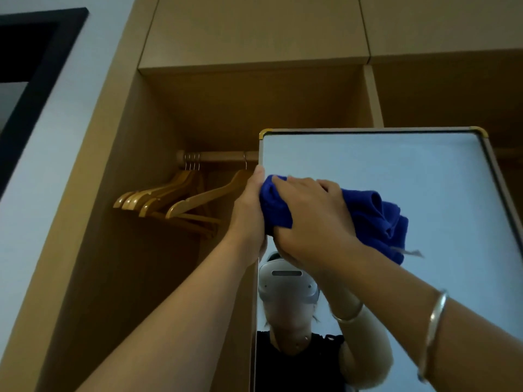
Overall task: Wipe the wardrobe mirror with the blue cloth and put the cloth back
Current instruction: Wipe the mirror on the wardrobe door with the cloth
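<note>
— Inside an open wooden wardrobe (119,193), what was the biggest thing in the frame?

— That wardrobe itself, its bays rising past the camera. Against it stood the wardrobe mirror (396,176), a tall framed pane with brass corner caps, angled out from the carcass, probably so the glass could be reached.

— And the hands?

— Both were raised to the mirror's upper left. The left hand (249,213) was closed round the frame's left edge, apparently to steady the pane against the push of wiping. The right hand (308,216) was spread flat, fingers together, pressing the blue cloth (376,216) onto the glass. The cloth was bunched, not folded, with most of it bulging out to the right of the hand and a small tag hanging loose.

— How far along was the job?

— Judging by the cloth's position, only the top band was being worked; the long stretch of glass below remained.

— Anything in the way?

— Just behind the left hand hung a rail (218,156) with wooden hangers (169,198), one close to the knuckles, which could be knocked. A bangle (434,321) circled the right wrist and could tap the glass. Where the cloth belonged was not visible.
</note>
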Available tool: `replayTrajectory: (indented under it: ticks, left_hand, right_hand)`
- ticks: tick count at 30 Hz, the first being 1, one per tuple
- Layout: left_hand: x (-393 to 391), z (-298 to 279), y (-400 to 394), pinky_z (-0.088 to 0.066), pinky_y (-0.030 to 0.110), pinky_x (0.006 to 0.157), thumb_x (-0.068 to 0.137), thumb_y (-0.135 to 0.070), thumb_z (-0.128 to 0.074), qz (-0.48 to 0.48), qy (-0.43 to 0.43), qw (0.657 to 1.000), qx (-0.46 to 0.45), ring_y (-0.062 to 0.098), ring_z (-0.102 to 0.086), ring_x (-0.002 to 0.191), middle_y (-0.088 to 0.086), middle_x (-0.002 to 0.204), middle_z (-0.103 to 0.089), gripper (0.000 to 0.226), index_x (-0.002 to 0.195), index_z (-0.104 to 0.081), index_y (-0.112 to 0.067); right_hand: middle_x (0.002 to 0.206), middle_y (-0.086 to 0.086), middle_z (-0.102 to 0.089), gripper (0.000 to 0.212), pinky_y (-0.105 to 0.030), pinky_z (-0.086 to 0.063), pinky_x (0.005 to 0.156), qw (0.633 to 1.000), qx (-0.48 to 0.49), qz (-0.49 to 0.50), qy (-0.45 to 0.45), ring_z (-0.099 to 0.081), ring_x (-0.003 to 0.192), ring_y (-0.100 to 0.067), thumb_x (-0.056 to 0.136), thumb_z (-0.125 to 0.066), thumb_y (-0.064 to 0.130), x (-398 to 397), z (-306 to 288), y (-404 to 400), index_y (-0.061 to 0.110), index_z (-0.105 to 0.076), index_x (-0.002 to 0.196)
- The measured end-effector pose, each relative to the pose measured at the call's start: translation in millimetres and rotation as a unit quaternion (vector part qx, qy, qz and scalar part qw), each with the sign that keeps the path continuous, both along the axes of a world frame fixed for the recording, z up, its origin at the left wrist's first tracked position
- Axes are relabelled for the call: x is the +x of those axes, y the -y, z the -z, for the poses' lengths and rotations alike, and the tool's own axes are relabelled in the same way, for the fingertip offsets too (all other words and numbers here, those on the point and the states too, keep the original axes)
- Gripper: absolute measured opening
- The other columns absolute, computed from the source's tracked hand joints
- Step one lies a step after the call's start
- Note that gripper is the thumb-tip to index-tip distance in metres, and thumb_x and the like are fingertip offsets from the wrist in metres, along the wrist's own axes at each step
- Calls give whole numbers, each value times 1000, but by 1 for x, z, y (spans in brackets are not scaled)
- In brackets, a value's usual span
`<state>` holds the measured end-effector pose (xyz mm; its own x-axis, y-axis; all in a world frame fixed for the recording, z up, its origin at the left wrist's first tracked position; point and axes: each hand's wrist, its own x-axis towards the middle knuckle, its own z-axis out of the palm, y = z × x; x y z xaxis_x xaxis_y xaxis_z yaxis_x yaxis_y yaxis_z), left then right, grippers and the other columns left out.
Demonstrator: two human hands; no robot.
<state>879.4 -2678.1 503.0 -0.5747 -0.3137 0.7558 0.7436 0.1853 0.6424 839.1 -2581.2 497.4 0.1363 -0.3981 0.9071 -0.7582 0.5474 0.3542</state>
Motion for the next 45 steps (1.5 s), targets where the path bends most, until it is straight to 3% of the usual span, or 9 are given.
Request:
replayTrajectory:
  ticks: [4,10,14,20,24,33,38,41,45]
  left_hand:
    - [1,1,5,-52,27,63,91,-61,-23,-20,36,999,-21,18,-63,83,4,93,-67,64,112,-61,-14]
    - [1,1,-8,-23,35,108,89,-65,-28,-25,12,999,40,22,-33,136,14,146,-36,74,145,-31,-17]
    - [7,2,-19,-24,25,86,95,-56,-28,30,16,997,69,2,-38,110,-6,137,-35,69,148,-18,-12]
    - [5,2,-14,-18,31,110,94,-53,-35,-7,-9,993,117,18,-25,140,6,150,-32,64,145,-27,-15]
    - [7,8,-10,-42,34,96,96,-54,-23,-17,-23,998,63,24,-58,109,11,113,-65,56,111,-62,-16]
    - [21,9,-17,-47,30,64,94,-55,-27,-30,51,996,73,19,-60,80,5,87,-64,53,97,-61,-15]
    - [2,3,-21,-47,33,84,96,-51,-28,-150,-9,982,110,20,-61,91,7,97,-65,47,104,-58,-16]
    - [-5,4,-24,-33,20,60,97,-52,-26,-210,-33,972,96,6,-51,73,-4,82,-57,54,115,-57,-12]
    - [-12,4,-28,-32,24,64,100,-45,-24,-311,-23,948,60,6,-45,69,-4,82,-49,48,125,-51,-14]
  right_hand:
    - [119,11,-50,46,-32,-19,105,994,107,22,-3,-44,112,-12,82,-61,35,-3,-5,-22,29,-41,122]
    - [88,10,-44,29,-36,-28,94,999,51,1,14,-43,90,-14,81,-61,27,-1,-38,-21,29,-36,95]
    - [91,5,-42,33,-44,-30,95,998,-20,8,50,-44,95,-19,79,-59,21,10,-69,-13,26,-30,95]
    - [92,5,-42,32,-41,-25,100,993,-77,-18,87,-47,101,-20,76,-59,24,16,-58,4,27,-33,94]
    - [99,7,-48,36,-37,-22,104,999,-18,-19,39,-47,104,-16,76,-60,31,11,-18,1,26,-46,109]
    - [127,7,-52,45,-36,-19,107,988,150,31,-34,-40,124,-16,79,-62,30,0,-14,-25,27,-46,121]
    - [135,2,-43,44,-38,-23,103,996,71,45,-39,-36,124,-19,84,-59,30,0,-34,-14,24,-42,124]
    - [136,-2,-38,46,-41,-26,103,997,20,62,-37,-35,124,-22,85,-57,32,-1,-51,-13,21,-41,126]
    - [124,1,-49,39,-40,-27,102,999,-41,34,-13,-41,118,-19,85,-56,27,-2,-56,-10,20,-44,121]
